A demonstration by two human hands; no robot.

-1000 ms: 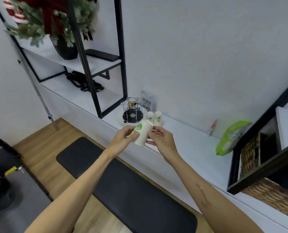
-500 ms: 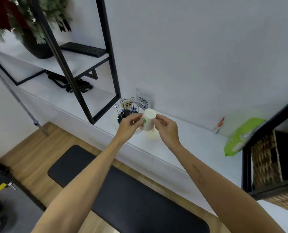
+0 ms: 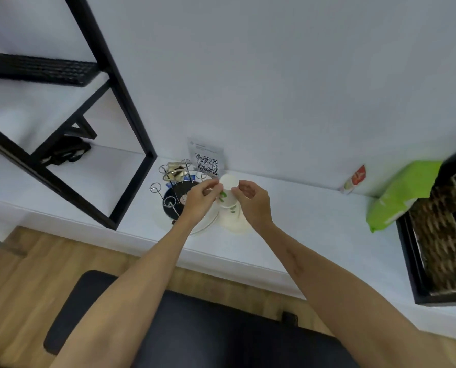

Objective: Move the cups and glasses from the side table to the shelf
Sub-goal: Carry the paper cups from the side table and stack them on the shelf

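White paper cup (image 3: 228, 191), printed with green leaves, sits upside down atop a stack of cups (image 3: 232, 217) on the white shelf (image 3: 301, 208). It lies between both hands: the left hand (image 3: 200, 199) pinches its left side with fingers (image 3: 216, 191) and thumb, while the right hand (image 3: 253, 201) grips its right side just under the upturned base, fingers curled round it. Just left of the stack stands a wire rack (image 3: 172, 187) on a black disc over a white plate (image 3: 203, 224) — a small gold packet (image 3: 174, 173) sits in it, partly hidden by the left hand. A QR card (image 3: 207, 162) leans on the wall behind. Further right lie a green pack (image 3: 399, 197) and a wicker basket (image 3: 444, 235) inside a black frame.
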